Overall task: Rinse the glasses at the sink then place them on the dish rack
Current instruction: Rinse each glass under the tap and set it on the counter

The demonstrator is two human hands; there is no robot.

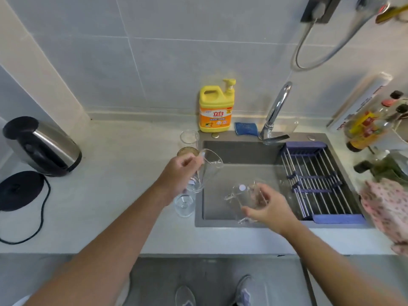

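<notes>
Clear glasses (208, 168) gripped both hands, over steel sink (238, 153).

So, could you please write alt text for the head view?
Each hand holds a clear glass over the sink: left hand, right hand. The dish rack sits empty on the right; three more glasses wait on the counter.
</notes>
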